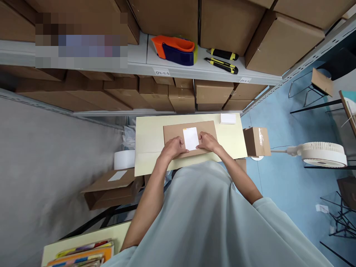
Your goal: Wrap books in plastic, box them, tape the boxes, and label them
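Note:
A flat cardboard box [172, 132] lies on the pale yellow table in front of me. On its top sits a white label [190, 138], roughly centred. My left hand [173, 147] is at the label's left edge, fingers curled and thumb at the lower left corner. At the opposite edge, my right hand [208, 142] is curled the same way, its thumb by the lower right corner. Both hands are closed at the label's sides. Whether the whole label lies flat against the cardboard I cannot tell.
A stack of white labels [228, 118] lies on the table [148, 137] at back right. The shelf above holds a tape dispenser [175, 50], two utility knives [222, 61] and cartons. An open carton [111, 187] stands left; a carton [257, 142] and fan [322, 154] stand right.

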A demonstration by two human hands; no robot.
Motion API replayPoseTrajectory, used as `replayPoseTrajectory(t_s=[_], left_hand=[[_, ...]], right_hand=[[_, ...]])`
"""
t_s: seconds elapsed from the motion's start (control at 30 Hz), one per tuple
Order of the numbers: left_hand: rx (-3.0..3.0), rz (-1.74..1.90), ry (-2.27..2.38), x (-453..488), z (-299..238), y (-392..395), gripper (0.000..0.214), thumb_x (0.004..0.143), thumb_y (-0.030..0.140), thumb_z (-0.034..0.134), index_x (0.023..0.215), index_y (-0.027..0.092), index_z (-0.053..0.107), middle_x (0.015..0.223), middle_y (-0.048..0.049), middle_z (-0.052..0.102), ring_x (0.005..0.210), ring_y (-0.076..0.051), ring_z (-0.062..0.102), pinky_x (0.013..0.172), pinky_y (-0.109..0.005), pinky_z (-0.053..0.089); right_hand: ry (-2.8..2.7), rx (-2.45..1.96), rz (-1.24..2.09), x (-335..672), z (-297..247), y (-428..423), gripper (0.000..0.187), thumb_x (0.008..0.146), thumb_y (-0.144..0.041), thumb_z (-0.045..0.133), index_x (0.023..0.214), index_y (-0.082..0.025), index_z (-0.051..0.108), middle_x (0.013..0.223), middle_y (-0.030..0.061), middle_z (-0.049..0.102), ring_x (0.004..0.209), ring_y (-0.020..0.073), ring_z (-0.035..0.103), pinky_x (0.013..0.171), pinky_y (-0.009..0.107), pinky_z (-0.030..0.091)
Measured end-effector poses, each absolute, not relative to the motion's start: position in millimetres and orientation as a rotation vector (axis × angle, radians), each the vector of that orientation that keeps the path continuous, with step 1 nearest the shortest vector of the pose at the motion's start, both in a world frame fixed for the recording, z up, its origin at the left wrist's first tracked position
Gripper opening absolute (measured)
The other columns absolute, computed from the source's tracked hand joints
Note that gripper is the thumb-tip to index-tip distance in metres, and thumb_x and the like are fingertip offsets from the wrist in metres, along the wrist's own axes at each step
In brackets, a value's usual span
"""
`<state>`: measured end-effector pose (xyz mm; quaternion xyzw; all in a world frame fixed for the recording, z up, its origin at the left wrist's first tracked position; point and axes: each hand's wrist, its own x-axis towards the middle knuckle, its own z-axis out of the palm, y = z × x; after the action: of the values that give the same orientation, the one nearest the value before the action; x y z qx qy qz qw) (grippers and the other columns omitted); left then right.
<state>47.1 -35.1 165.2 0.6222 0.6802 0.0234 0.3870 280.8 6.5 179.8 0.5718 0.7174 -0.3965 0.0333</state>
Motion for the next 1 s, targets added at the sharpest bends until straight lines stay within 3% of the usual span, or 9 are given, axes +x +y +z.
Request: replayPoseTrajectory(t_s=[0.13, 0.3, 0.4, 0.5, 0.63, 0.77, 0.9, 1.0], left_hand=[[1.606, -0.009, 1.823, 55, 168, -32, 0.044, 0.068, 0.060, 0.090, 0.082, 0.026, 0.064, 0.088, -0.0064, 0.076, 0.087, -0.030, 0.070, 0.070, -0.034, 0.044], [1.552, -0.017, 1.990, 64, 167, -21, 0.053, 0.089, 0.074, 0.063, 0.072, 0.025, 0.068, 0.089, -0.0163, 0.076, 0.096, -0.037, 0.070, 0.078, -0.041, 0.048], [1.450, -0.018, 1.995, 62, 164, -9, 0.057, 0.094, 0.071, 0.058, 0.063, 0.024, 0.067, 0.081, -0.0160, 0.075, 0.089, -0.034, 0.070, 0.078, -0.042, 0.049], [1.406, 0.020, 1.882, 54, 160, -5, 0.053, 0.086, 0.069, 0.070, 0.057, 0.025, 0.064, 0.073, -0.0103, 0.074, 0.078, -0.028, 0.068, 0.071, -0.037, 0.048], [1.566, 0.045, 1.747, 46, 157, -18, 0.046, 0.059, 0.059, 0.095, 0.072, 0.026, 0.066, 0.082, -0.0052, 0.076, 0.081, -0.027, 0.069, 0.068, -0.034, 0.046], [1.695, 0.028, 1.706, 47, 159, -28, 0.055, 0.051, 0.055, 0.099, 0.083, 0.027, 0.064, 0.086, -0.0056, 0.075, 0.085, -0.030, 0.071, 0.070, -0.034, 0.046], [1.643, -0.007, 1.797, 48, 161, -13, 0.051, 0.062, 0.070, 0.090, 0.066, 0.027, 0.063, 0.074, -0.0070, 0.075, 0.079, -0.030, 0.071, 0.066, -0.035, 0.045], [1.485, -0.020, 1.785, 45, 159, 7, 0.057, 0.071, 0.079, 0.078, 0.054, 0.027, 0.063, 0.061, -0.0066, 0.073, 0.069, -0.027, 0.070, 0.065, -0.036, 0.048]], right_hand=[[2.233, 1.689, -1.092, 272, 179, 11, 0.049, 0.071, -0.037, 0.099, 0.099, -0.022, 0.062, 0.102, 0.0041, 0.074, 0.098, 0.0245, 0.069, 0.078, 0.029, 0.046], [2.230, 1.823, -0.958, 262, 178, 12, 0.029, 0.099, -0.047, 0.074, 0.087, -0.023, 0.063, 0.097, 0.0095, 0.078, 0.100, 0.0277, 0.070, 0.083, 0.033, 0.046], [2.233, 1.888, -1.000, 266, 180, 14, 0.028, 0.104, -0.041, 0.067, 0.083, -0.023, 0.062, 0.095, 0.0073, 0.078, 0.097, 0.0254, 0.070, 0.079, 0.031, 0.044], [2.210, 1.822, -1.171, 277, 181, 15, 0.018, 0.093, -0.030, 0.080, 0.088, -0.024, 0.063, 0.093, 0.0009, 0.076, 0.090, 0.0206, 0.069, 0.073, 0.028, 0.041], [2.287, 1.618, -1.288, 288, 181, 12, 0.040, 0.073, -0.022, 0.094, 0.099, -0.023, 0.063, 0.095, -0.0035, 0.072, 0.085, 0.0167, 0.065, 0.070, 0.024, 0.040], [2.326, 1.587, -1.163, 282, 179, 12, 0.047, 0.065, -0.029, 0.100, 0.096, -0.023, 0.065, 0.097, -0.0007, 0.073, 0.090, 0.0201, 0.067, 0.071, 0.026, 0.040], [2.217, 1.714, -1.044, 271, 181, 24, 0.035, 0.071, -0.040, 0.098, 0.082, -0.024, 0.068, 0.093, 0.0035, 0.078, 0.096, 0.0252, 0.071, 0.071, 0.028, 0.043], [2.103, 1.813, -1.149, 268, 183, 37, 0.037, 0.090, -0.048, 0.083, 0.067, -0.023, 0.068, 0.081, 0.0044, 0.080, 0.083, 0.0214, 0.074, 0.071, 0.028, 0.047]])
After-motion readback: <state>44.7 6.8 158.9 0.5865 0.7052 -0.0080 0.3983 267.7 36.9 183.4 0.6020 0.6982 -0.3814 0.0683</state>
